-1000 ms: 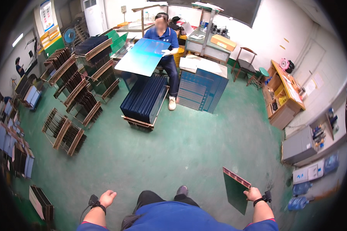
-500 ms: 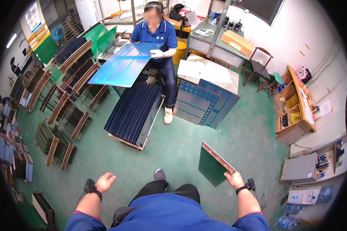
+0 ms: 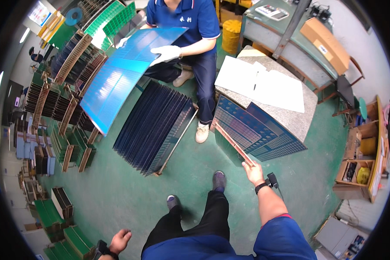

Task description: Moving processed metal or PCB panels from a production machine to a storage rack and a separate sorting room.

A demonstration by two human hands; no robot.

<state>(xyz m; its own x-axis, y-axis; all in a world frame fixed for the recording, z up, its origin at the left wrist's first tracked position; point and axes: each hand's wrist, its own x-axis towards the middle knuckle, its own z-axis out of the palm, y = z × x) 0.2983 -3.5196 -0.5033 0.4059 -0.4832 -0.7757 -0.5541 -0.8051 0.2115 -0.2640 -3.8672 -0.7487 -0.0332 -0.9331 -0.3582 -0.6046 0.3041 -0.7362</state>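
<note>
My right hand (image 3: 253, 172) grips the near end of a thin stack of copper-edged boards (image 3: 233, 144), held upright on edge. Its far end reaches the blue patterned panels (image 3: 258, 130) leaning against a stone-topped block; I cannot tell whether they touch. Low on the left hangs my left hand (image 3: 120, 241), empty, with its fingers loosely curled and apart. Ahead, a seated person's white-gloved hand (image 3: 166, 53) holds a large, shiny blue panel (image 3: 117, 71), tilted above a rack of dark upright panels (image 3: 154, 125).
Open white papers with a pen (image 3: 273, 84) lie on the block's stone top (image 3: 305, 117). Slotted racks of boards (image 3: 69, 117) line the left side. A cardboard box (image 3: 325, 45) sits on the bench at the back right. Wooden shelving (image 3: 357, 173) stands at the right.
I have stepped forward. My right hand has carried the board stack toward the leaning panels, while my left hand has dropped lower in view. The seated person's blue panel is tilted more steeply.
</note>
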